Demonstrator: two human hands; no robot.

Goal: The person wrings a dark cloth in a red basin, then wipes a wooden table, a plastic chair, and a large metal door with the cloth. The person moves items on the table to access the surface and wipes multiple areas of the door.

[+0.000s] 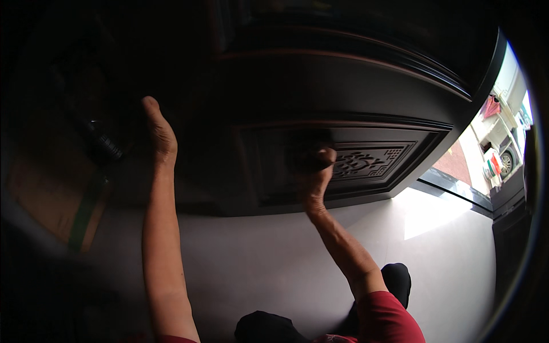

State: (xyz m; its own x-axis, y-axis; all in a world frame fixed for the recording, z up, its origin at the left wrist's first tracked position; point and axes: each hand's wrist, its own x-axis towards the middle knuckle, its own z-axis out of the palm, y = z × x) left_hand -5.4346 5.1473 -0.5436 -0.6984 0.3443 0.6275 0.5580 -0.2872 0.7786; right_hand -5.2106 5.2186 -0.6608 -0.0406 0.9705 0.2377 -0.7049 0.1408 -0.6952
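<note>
A dark door [320, 74] with raised mouldings and a carved lower panel [366, 163] stands open before me. My right hand [318, 174] is at this panel, just left of the carving. It is closed round a dark, blurred thing [314, 157] whose kind I cannot make out. My left hand [162, 134] is raised near the door's darker left part, thumb upward. Its other fingers are lost in the dark, so whether it grips or touches anything cannot be told.
On the left in shadow are a cardboard box [46, 200] with a green stripe and a dark bottle-like object [106, 140]. Pale floor [246, 263] runs below the door. At right, past a sunlit threshold [452, 191], a parked car's wheel [506, 163] shows outside.
</note>
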